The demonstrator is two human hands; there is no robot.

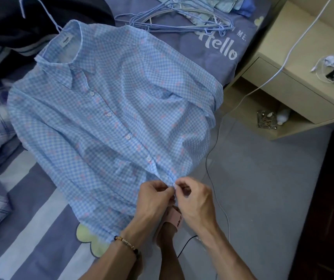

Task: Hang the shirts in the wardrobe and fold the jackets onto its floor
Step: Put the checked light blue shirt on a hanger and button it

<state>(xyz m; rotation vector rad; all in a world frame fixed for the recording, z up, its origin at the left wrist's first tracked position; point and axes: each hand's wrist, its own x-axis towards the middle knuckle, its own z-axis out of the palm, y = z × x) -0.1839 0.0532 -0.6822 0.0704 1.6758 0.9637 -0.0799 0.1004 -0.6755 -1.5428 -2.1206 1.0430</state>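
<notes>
I see the checked shirt (109,122) spread flat on the bed (40,225), its hem at the near edge. My left hand (154,199) and right hand (194,199) pinch its lowest button together. Spare hangers (174,23) lie far. Open floor (263,188) and a nightstand (303,81) are right.

A purple bedsheet (40,229) with pale stripes covers the bed, "Hello" (220,48) printed at its far end. To the right stands a beige nightstand (295,91), tangled white cables (328,65) and a small black item on top. A white cable (295,43) trails down to the grey floor (263,188).
</notes>
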